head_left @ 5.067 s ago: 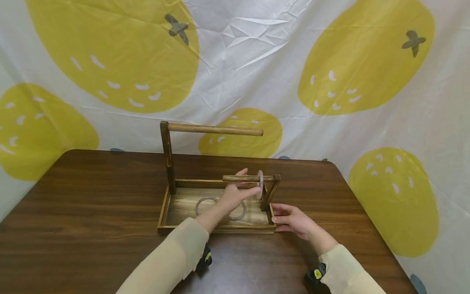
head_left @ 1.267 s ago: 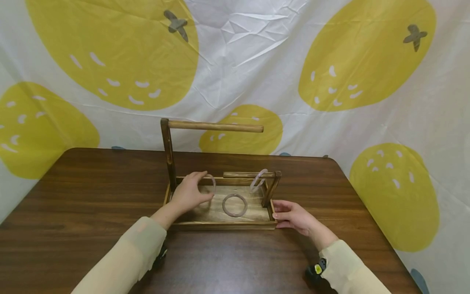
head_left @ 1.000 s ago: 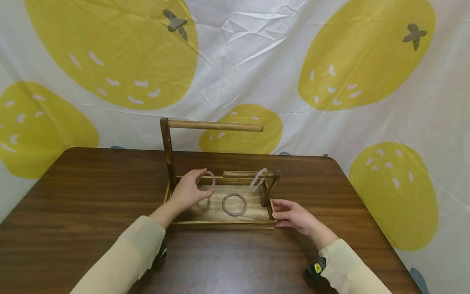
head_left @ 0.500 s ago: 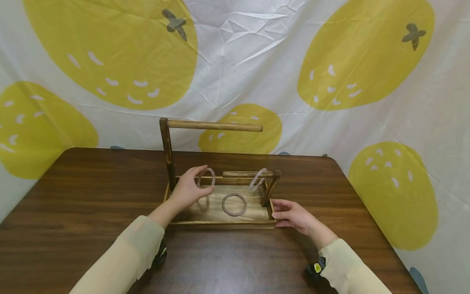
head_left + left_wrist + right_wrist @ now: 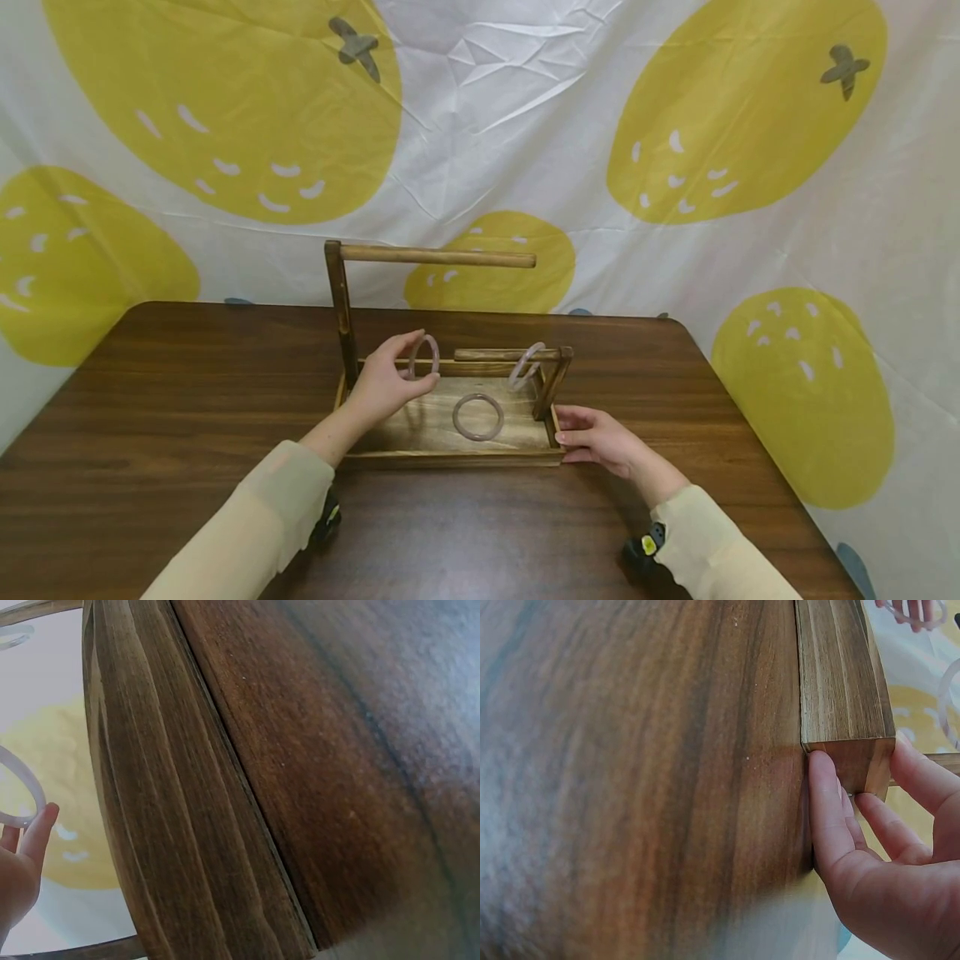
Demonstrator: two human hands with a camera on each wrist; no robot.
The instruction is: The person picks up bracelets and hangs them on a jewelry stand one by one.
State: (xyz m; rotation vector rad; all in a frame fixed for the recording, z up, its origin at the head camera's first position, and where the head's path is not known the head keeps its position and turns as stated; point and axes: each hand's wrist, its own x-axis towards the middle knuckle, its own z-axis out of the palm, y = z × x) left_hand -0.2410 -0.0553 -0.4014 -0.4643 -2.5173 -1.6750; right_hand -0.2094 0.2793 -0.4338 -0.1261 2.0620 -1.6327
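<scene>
My left hand [image 5: 378, 383] pinches a pale translucent bangle [image 5: 436, 358] between thumb and fingers, holding it upright above the left part of a wooden tray stand [image 5: 420, 435]. In the left wrist view this bangle [image 5: 33, 786] stands against the bright backdrop, with a thumb at its lower edge. A second bangle [image 5: 517, 377] hangs tilted on the short lower peg [image 5: 487, 356], close to its post. Flat on the tray floor lies a third bangle [image 5: 478, 438]. My right hand [image 5: 600, 442] grips the tray's right end; in the right wrist view, fingers and thumb span its corner [image 5: 851, 761].
A tall post at the tray's left end carries a long upper bar [image 5: 442, 257], above and behind my left hand. The stand sits on a dark brown wooden table [image 5: 187, 433]. Behind it hangs a white cloth [image 5: 525, 133] with yellow fruit prints.
My left hand has left the bangle on the lower peg, moved left, and taken another from the tray. Lately it lifts that bangle slightly and turns it. The right hand stays put.
</scene>
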